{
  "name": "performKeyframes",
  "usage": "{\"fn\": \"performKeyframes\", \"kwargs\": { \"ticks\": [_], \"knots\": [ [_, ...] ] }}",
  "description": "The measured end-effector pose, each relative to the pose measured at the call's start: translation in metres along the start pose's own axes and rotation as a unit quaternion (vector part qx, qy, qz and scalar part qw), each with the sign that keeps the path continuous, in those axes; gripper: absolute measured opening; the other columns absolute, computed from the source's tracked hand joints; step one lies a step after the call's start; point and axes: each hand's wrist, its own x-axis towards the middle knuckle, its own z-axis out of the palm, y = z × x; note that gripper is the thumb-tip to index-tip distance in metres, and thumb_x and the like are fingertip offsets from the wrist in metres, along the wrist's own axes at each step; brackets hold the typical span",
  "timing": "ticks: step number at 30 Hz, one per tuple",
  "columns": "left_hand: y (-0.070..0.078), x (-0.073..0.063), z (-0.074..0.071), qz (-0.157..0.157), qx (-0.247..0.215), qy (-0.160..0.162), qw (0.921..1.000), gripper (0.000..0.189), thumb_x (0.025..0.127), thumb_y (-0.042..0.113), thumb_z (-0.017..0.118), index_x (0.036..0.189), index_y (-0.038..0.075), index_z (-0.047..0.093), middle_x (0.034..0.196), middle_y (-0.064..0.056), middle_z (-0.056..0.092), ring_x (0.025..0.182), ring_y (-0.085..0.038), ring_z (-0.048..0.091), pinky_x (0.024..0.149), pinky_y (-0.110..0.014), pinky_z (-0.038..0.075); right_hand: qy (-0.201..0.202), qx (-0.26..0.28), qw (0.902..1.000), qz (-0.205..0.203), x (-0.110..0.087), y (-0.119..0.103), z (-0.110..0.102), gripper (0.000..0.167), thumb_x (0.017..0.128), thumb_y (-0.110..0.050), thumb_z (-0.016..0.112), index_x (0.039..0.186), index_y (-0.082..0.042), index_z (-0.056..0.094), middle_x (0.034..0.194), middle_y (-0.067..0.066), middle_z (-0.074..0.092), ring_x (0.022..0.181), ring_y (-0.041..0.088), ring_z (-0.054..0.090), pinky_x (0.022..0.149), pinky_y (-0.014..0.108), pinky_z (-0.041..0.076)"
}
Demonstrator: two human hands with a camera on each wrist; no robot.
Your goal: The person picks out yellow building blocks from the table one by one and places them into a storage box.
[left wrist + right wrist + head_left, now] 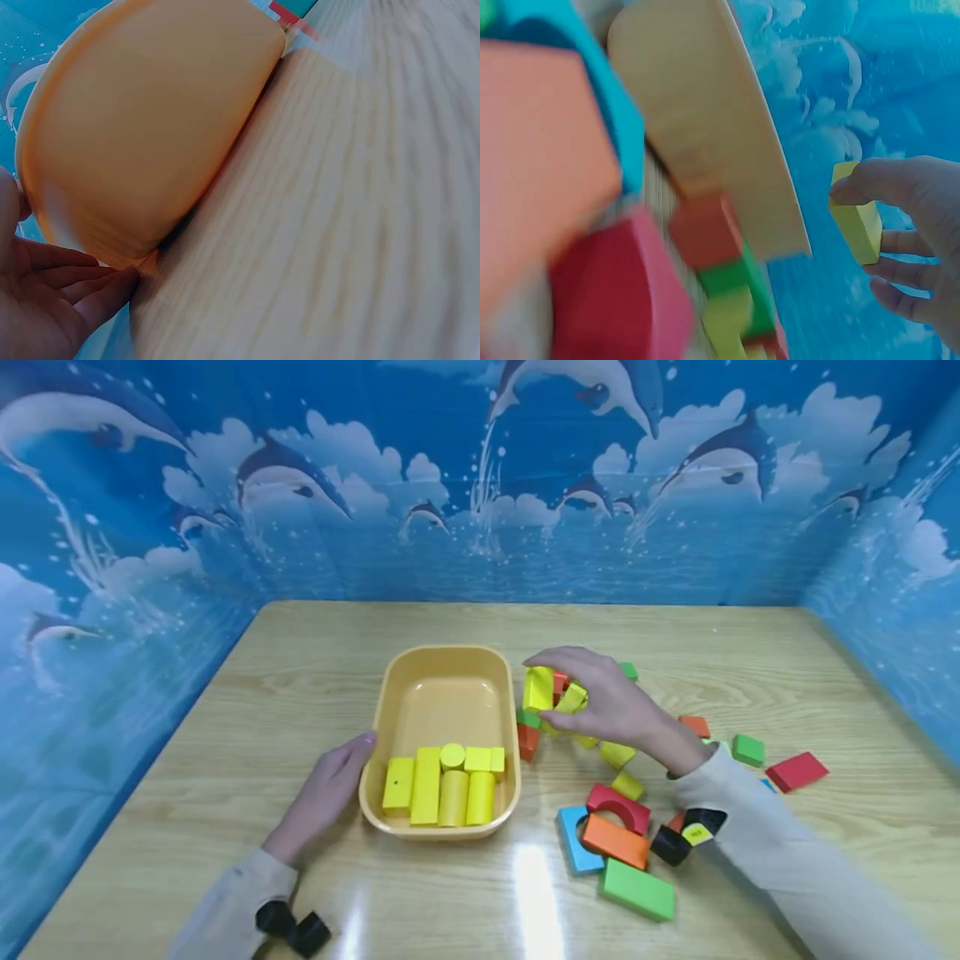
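Note:
My right hand [611, 697] pinches a yellow block [538, 688] between thumb and fingers, just beyond the right rim of a tan plastic tray [450, 693]. In the right wrist view the yellow block [859, 217] is raised, with the thumb on one side and fingertips on the other. My left hand [330, 789] holds the tray's left side, its thumb at the rim and the fingers [112, 296] against the outer wall low down. Inside the tray's near half, several yellow pieces lie side by side, among them a long yellow block [425, 787] and a yellow cylinder [453, 799].
Right of the tray lie loose blocks: an orange-red block [528, 742], a yellow block [617, 754], a red arch [618, 807], a blue arch [577, 842], an orange block [615, 841] and a green block [637, 889]. A red block [797, 772] lies farther right. Dolphin-print curtains [480, 560] border the table.

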Motion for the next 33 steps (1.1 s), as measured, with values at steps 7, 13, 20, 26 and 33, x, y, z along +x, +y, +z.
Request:
{"fn": "performKeyframes", "kwargs": {
  "ticks": [7, 13, 20, 26, 33],
  "knots": [
    [0.001, 0.000, -0.001, -0.012, -0.011, -0.008, 0.9998, 0.065, 0.105, 0.047, 0.027, 0.145, -0.003, 0.035, 0.149, -0.022, 0.037, 0.138, -0.037, 0.032, 0.115, -0.051, 0.024, -0.026, 0.027, 0.9993, -0.005, 0.022, -0.016, 0.027, 0.056, 0.081, -0.020, 0.077, 0.132, -0.008, 0.056, 0.133, 0.006, 0.058, 0.123, 0.025, 0.051, 0.100, 0.048, 0.047],
    [0.001, 0.002, -0.002, -0.018, 0.001, -0.006, 0.9998, 0.066, 0.105, 0.047, 0.027, 0.145, -0.004, 0.036, 0.148, -0.023, 0.037, 0.138, -0.038, 0.032, 0.115, -0.051, 0.025, -0.054, 0.015, 0.9984, -0.002, 0.033, -0.021, 0.038, 0.058, 0.081, -0.021, 0.078, 0.133, -0.009, 0.056, 0.133, 0.006, 0.058, 0.124, 0.025, 0.051, 0.102, 0.045, 0.046],
    [-0.001, 0.002, -0.002, -0.013, 0.009, -0.002, 0.9999, 0.065, 0.105, 0.046, 0.027, 0.144, -0.006, 0.036, 0.147, -0.024, 0.038, 0.137, -0.039, 0.034, 0.114, -0.052, 0.026, -0.106, 0.015, 0.9937, 0.033, 0.049, -0.031, 0.046, 0.061, 0.084, -0.024, 0.076, 0.137, -0.009, 0.052, 0.134, 0.006, 0.057, 0.120, 0.023, 0.053, 0.101, 0.041, 0.047],
    [-0.002, 0.001, -0.002, -0.004, 0.014, 0.003, 0.9999, 0.063, 0.106, 0.042, 0.028, 0.142, -0.008, 0.037, 0.145, -0.026, 0.039, 0.136, -0.040, 0.035, 0.114, -0.052, 0.026, -0.116, 0.020, 0.9930, -0.001, 0.067, -0.042, 0.064, 0.035, 0.080, -0.023, 0.080, 0.103, -0.009, 0.058, 0.100, 0.003, 0.062, 0.092, 0.018, 0.056, 0.081, 0.029, 0.050],
    [-0.002, 0.001, -0.002, 0.010, 0.015, 0.009, 0.9998, 0.060, 0.106, 0.039, 0.029, 0.141, -0.008, 0.040, 0.142, -0.027, 0.043, 0.134, -0.041, 0.038, 0.112, -0.053, 0.029, -0.116, 0.017, 0.9919, -0.048, 0.080, -0.056, 0.088, 0.027, 0.080, -0.026, 0.078, 0.075, -0.015, 0.055, 0.094, 0.003, 0.062, 0.088, 0.014, 0.057, 0.078, 0.024, 0.049]
  ]
}}
